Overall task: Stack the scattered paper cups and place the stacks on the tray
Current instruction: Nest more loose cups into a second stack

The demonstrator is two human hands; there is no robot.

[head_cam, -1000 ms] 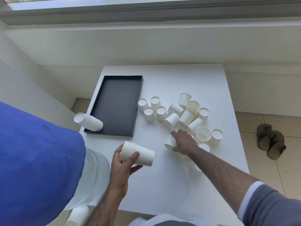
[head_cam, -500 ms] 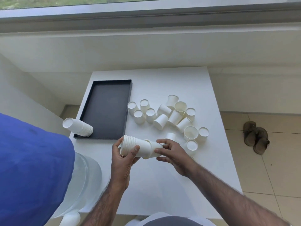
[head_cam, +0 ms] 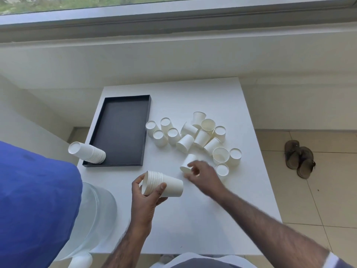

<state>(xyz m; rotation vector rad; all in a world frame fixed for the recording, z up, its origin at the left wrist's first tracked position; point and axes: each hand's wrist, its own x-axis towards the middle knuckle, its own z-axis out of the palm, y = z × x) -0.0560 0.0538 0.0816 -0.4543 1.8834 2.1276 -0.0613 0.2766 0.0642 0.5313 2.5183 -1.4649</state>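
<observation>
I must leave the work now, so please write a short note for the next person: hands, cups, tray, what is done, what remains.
The left hand holds a stack of cups on its side above the table.
The right hand is at a single cup lying on its side; blur hides the grip.
Done: a finished stack lies at the near left corner of the tray.
Left: nest the loose cups, then put the held stack on the tray.
</observation>
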